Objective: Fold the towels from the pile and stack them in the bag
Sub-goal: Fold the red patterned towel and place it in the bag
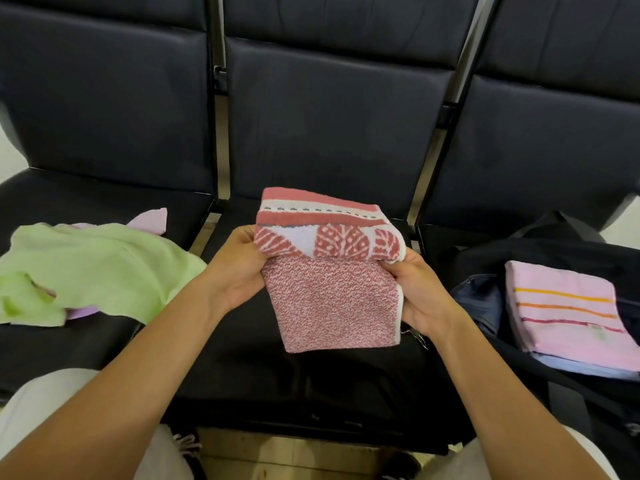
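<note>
Partly hidden, left hand [239, 268] and right hand [420, 292] each grip red towel [332, 299]; fingers tucked beneath.

Towel pile [86, 268] lies on left seat [104, 341]. Held towel [329, 271] is above middle seat [311, 382]. Bag [540, 258] on right seat holds stacked towels [568, 317].

Three dark padded seats [332, 140] stood joined in a row, their upright backs filling the upper view. Metal frame bars [429, 174] ran between them. A pale floor [14, 157] showed at the edges; below, it looked tan, perhaps tiled.
</note>
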`<action>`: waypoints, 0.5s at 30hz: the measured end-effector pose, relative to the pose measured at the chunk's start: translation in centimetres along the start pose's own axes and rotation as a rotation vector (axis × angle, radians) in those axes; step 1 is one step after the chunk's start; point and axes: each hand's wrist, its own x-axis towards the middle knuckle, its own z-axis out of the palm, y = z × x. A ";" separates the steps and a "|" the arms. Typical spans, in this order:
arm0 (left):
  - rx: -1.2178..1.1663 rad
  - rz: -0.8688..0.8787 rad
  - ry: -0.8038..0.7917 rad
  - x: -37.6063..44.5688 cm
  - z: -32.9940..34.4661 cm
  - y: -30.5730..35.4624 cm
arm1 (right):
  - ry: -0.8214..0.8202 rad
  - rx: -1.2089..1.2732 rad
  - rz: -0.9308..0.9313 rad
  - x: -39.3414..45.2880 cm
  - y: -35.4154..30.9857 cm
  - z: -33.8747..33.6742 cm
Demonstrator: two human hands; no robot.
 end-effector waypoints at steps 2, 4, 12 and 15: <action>0.057 0.046 -0.031 -0.1 -0.2 0.0 | -0.022 -0.024 -0.037 0.0 0.1 0.0; 0.096 0.090 -0.046 -0.1 -0.2 0.1 | -0.051 -0.048 -0.069 -0.1 0.0 -0.1; 0.130 0.207 -0.062 0.2 -0.3 0.0 | -0.086 -0.061 -0.160 -0.4 -0.1 -0.2; 0.112 0.222 -0.065 0.3 -0.5 -0.1 | -0.070 -0.065 -0.165 -0.1 0.1 -0.5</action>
